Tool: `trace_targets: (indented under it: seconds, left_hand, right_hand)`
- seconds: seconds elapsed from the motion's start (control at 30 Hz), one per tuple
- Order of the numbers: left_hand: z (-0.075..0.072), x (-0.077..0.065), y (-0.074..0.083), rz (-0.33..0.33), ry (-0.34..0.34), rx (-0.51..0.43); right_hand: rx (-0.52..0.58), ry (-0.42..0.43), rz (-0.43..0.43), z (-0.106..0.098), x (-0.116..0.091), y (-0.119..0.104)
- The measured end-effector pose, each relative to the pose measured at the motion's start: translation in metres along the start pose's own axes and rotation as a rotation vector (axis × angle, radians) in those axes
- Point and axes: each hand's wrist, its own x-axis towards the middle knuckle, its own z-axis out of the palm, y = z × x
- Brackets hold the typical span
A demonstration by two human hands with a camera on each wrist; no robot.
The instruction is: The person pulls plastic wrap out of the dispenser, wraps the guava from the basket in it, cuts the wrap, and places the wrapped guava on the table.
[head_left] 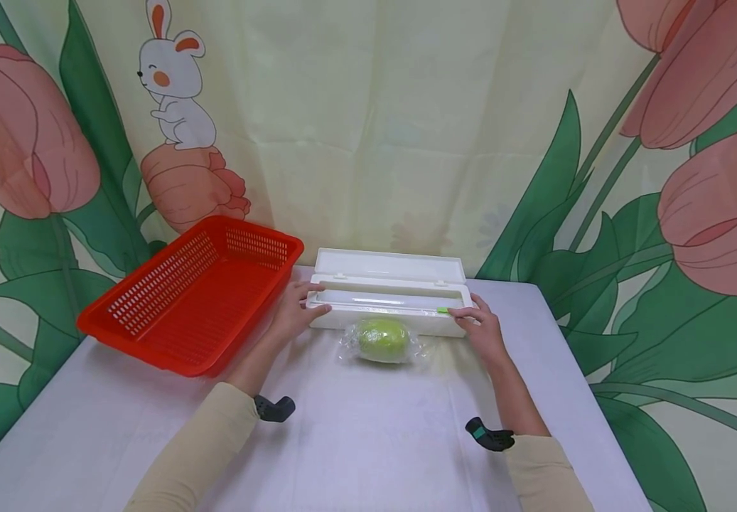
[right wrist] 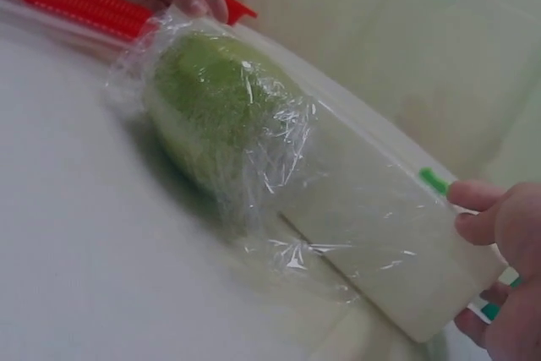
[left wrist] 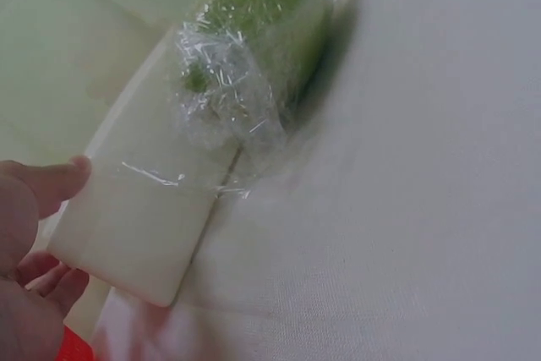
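A white cling film dispenser (head_left: 336, 319) lies across the table with its lid (head_left: 390, 264) raised at the back and a roll of film (head_left: 368, 299) inside. My left hand (head_left: 294, 307) grips its left end, thumb at the front top edge and fingers round the end. At the right end, my right hand (head_left: 485, 334) holds the box, with thumb and forefinger beside the small green slide cutter (head_left: 443, 310). Against the front wall sits an oval green fruit (head_left: 384, 340) wrapped in cling film; loose clear film (right wrist: 292, 255) spreads around it in the right wrist view.
A red slotted plastic basket (head_left: 198, 306) stands at the left of the white-covered table (head_left: 368, 441), next to my left forearm. Behind the table hangs a curtain (head_left: 368, 128) printed with tulips and a rabbit.
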Motion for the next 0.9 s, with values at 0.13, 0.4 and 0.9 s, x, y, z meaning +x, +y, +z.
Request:
trace_targets:
  seconds: [0.13, 0.4, 0.9]
  left_hand:
    - [-0.0011, 0.0, 0.0009, -0.001, -0.002, 0.013]
    - [-0.0031, -0.0005, 0.0007, -0.001, -0.003, 0.056]
    - [0.0009, 0.0, 0.0013, 0.028, 0.001, 0.104]
  right_hand:
    - [-0.013, -0.065, -0.023, 0.0025, -0.0013, -0.004]
    - [-0.002, -0.131, -0.049, 0.0053, -0.0031, -0.0049]
    - [-0.134, -0.061, 0.029, 0.001, -0.0047, -0.0061]
